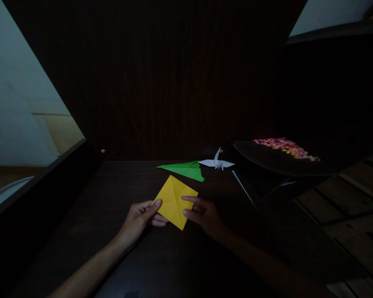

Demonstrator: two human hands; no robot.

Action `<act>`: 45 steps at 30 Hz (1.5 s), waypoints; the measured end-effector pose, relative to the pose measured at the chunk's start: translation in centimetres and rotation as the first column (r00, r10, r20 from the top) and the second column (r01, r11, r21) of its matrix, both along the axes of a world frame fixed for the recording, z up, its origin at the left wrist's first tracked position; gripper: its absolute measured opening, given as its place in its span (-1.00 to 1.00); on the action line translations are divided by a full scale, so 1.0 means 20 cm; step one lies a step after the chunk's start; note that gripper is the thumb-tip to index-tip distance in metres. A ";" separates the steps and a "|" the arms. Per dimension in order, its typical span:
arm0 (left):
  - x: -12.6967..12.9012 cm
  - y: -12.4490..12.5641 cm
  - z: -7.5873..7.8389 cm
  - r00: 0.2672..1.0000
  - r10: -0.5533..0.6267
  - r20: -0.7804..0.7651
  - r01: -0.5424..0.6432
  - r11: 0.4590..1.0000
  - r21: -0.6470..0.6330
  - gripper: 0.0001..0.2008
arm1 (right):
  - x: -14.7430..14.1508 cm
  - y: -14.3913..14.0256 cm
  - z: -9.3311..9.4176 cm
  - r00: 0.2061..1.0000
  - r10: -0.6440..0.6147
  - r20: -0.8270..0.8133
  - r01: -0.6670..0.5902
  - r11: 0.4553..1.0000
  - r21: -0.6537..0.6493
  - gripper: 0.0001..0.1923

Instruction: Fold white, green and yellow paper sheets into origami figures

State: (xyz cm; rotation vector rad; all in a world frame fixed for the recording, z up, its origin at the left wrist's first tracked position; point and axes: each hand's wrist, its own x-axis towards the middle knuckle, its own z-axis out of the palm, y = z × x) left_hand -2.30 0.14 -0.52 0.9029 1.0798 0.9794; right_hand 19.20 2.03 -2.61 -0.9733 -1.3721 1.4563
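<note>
A yellow square of folded origami paper (173, 202) with crossing crease lines is held up, one corner pointing away from me. My left hand (143, 215) pinches its left corner, thumb on top and fingers underneath. At the right side, my right hand (203, 213) has its thumb and index finger on the top face near the edge; its other fingers are mostly hidden. Just beyond the yellow paper lies a green paper airplane (183, 169). A white origami crane (216, 163) sits at the plane's right end.
A thin pale strip (243, 188) lies to the right on the dark wooden surface (118, 182). Farther right, a dark curved shelf (251, 154) bears a heap of small pink, red and yellow pieces (284, 147). A dark panel (174, 82) rises behind, with a raised edge (49, 178) at left.
</note>
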 end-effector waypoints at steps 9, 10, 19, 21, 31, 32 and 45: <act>0.03 0.00 0.01 0.996 -0.021 0.091 0.026 0.998 -0.051 -0.68 | -0.02 -0.02 -0.01 0.999 -0.009 -0.035 0.008 0.999 -0.053 -0.53; 0.03 0.00 0.01 0.996 -0.020 0.091 0.025 0.998 -0.051 -0.68 | -0.02 -0.01 -0.02 0.999 -0.028 -0.029 0.027 0.999 -0.047 -0.55; 0.02 0.00 -0.01 1.000 -0.018 0.002 0.018 0.999 0.044 -0.70 | 0.00 0.01 -0.01 0.993 -0.120 0.013 0.120 0.993 0.010 -0.59; 0.02 -0.01 -0.01 0.999 -0.037 -0.010 0.038 0.998 0.058 -0.69 | 0.00 0.01 0.00 0.990 -0.141 0.026 0.140 0.990 0.022 -0.60; 0.02 -0.01 0.00 0.988 -0.065 -0.141 0.083 0.989 0.124 -0.66 | 0.01 0.01 0.00 0.990 -0.118 -0.083 0.116 0.993 -0.021 -0.50; 0.02 -0.01 0.01 0.985 -0.065 -0.160 0.087 0.988 0.130 -0.66 | 0.01 0.01 0.00 0.990 -0.115 -0.086 0.113 0.993 -0.020 -0.48; 0.04 -0.02 0.03 0.936 -0.069 -0.345 0.138 0.974 0.178 -0.63 | 0.02 0.03 0.01 0.971 -0.232 -0.052 0.235 0.970 0.066 -0.40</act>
